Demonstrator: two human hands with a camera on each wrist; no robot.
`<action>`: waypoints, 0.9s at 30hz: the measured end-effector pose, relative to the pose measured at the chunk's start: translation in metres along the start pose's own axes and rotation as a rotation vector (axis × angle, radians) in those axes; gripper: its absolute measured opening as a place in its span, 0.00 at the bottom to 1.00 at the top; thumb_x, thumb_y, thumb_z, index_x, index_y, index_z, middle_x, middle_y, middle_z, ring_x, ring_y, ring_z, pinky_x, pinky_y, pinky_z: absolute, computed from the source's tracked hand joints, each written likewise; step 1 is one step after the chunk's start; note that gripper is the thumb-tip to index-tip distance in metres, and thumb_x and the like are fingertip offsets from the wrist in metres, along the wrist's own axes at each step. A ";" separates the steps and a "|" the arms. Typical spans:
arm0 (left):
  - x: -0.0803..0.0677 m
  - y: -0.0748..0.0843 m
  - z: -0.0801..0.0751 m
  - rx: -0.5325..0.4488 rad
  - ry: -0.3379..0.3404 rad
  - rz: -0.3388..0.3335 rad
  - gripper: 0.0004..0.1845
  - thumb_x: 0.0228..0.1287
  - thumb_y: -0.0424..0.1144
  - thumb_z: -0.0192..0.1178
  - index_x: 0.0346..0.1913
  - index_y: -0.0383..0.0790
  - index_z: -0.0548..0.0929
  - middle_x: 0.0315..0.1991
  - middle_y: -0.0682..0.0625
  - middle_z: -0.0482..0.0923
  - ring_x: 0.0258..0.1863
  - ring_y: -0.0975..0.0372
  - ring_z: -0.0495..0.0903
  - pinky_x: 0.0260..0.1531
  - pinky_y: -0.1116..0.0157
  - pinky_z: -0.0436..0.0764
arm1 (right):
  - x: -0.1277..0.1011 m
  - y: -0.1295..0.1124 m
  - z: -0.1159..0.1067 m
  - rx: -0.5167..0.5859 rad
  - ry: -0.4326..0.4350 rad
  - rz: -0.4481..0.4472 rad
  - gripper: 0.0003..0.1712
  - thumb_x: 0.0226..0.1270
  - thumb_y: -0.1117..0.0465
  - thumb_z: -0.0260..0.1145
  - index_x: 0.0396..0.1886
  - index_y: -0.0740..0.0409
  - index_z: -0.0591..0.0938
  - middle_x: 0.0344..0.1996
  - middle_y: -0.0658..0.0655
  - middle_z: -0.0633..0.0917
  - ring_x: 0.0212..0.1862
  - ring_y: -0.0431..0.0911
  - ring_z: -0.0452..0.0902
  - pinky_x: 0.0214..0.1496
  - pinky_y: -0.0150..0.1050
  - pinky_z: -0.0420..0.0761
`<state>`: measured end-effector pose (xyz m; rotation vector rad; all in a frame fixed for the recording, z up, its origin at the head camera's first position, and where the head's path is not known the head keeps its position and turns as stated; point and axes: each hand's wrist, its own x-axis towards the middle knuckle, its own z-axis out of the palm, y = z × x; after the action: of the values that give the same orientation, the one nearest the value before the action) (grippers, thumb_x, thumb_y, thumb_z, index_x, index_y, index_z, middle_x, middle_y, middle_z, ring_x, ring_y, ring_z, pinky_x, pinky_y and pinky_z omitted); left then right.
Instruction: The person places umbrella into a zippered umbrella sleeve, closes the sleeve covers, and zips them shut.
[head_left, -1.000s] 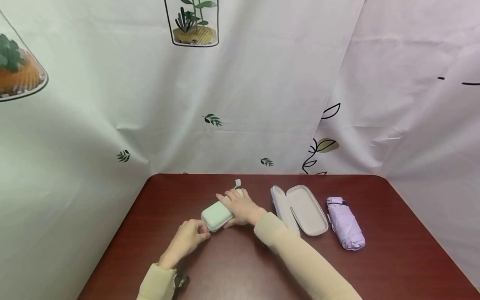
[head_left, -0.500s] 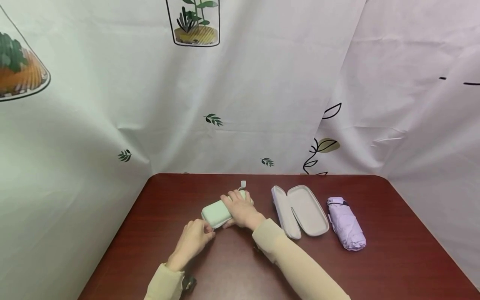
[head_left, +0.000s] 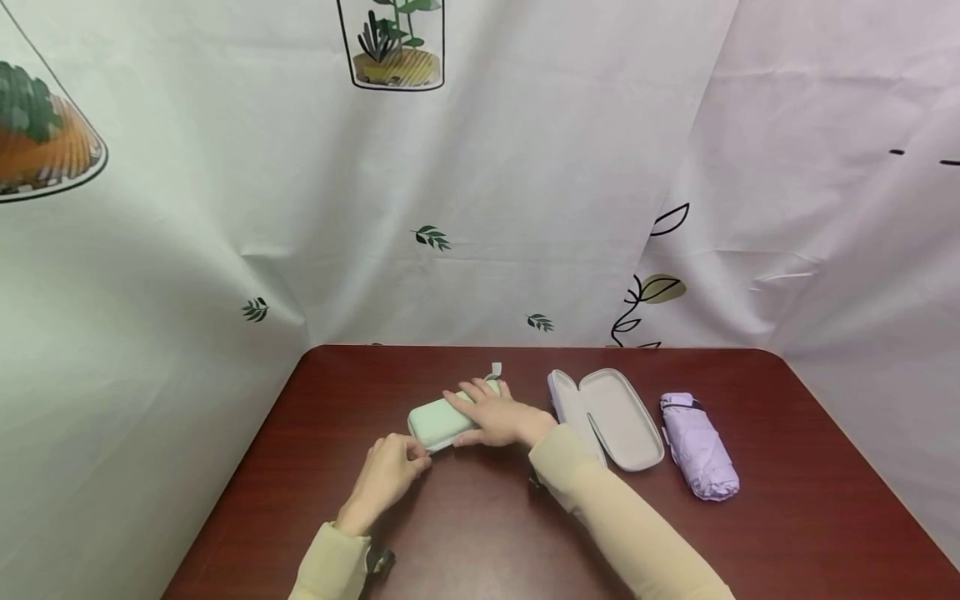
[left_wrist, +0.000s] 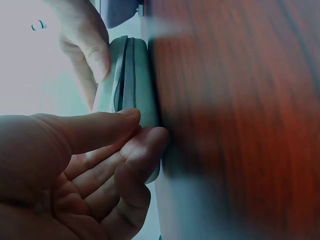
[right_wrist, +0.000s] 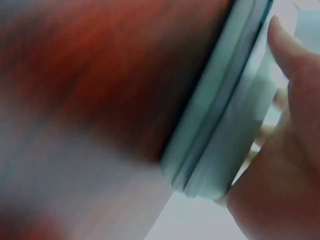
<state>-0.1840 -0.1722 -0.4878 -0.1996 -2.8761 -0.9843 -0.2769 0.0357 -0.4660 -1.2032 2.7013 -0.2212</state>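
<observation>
A pale green zip case (head_left: 437, 423) lies slantwise on the table. My right hand (head_left: 491, 415) holds its right half from above, fingers spread over the top and thumb along the near side. At the case's near left corner, my left hand (head_left: 385, 475) pinches with thumb and forefinger. The left wrist view has these fingertips at the zip (left_wrist: 128, 80), whose edges stand apart in a narrow gap just beyond the thumb. The zip pull itself is hidden by the fingers. In the right wrist view, the case's zip seam (right_wrist: 220, 117) runs along its side, blurred.
To the right lies an opened hard case (head_left: 618, 421) with a pale lining, partly behind the right sleeve. A folded lilac umbrella (head_left: 699, 447) lies further right. The reddish-brown table (head_left: 480, 533) meets a printed white cloth (head_left: 525, 208) at the back.
The green case has turned slightly, its far end swinging right. My left hand has shifted a little right with the near corner, still pinching. The right thumb has moved along the near side.
</observation>
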 end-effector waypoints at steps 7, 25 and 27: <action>0.002 0.000 0.001 0.025 0.004 0.022 0.11 0.51 0.31 0.71 0.18 0.47 0.81 0.15 0.61 0.72 0.18 0.65 0.67 0.22 0.64 0.68 | -0.002 0.010 0.001 -0.012 0.041 -0.052 0.40 0.69 0.37 0.56 0.77 0.42 0.58 0.70 0.57 0.64 0.71 0.52 0.54 0.66 0.65 0.53; 0.018 0.007 0.014 0.026 0.064 0.090 0.10 0.53 0.32 0.71 0.21 0.46 0.82 0.17 0.61 0.74 0.18 0.66 0.69 0.22 0.64 0.69 | -0.001 -0.023 0.020 0.066 0.221 0.234 0.39 0.69 0.38 0.57 0.76 0.39 0.60 0.67 0.59 0.66 0.70 0.59 0.57 0.61 0.70 0.55; 0.019 0.008 0.016 0.020 0.059 0.082 0.10 0.53 0.32 0.71 0.20 0.46 0.82 0.16 0.60 0.74 0.18 0.66 0.69 0.22 0.65 0.69 | -0.002 -0.027 0.021 0.067 0.239 0.251 0.38 0.70 0.39 0.58 0.76 0.41 0.61 0.67 0.59 0.67 0.69 0.60 0.57 0.61 0.70 0.56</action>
<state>-0.2027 -0.1545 -0.4927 -0.2793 -2.7988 -0.9303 -0.2519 0.0179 -0.4808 -0.8558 2.9880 -0.4405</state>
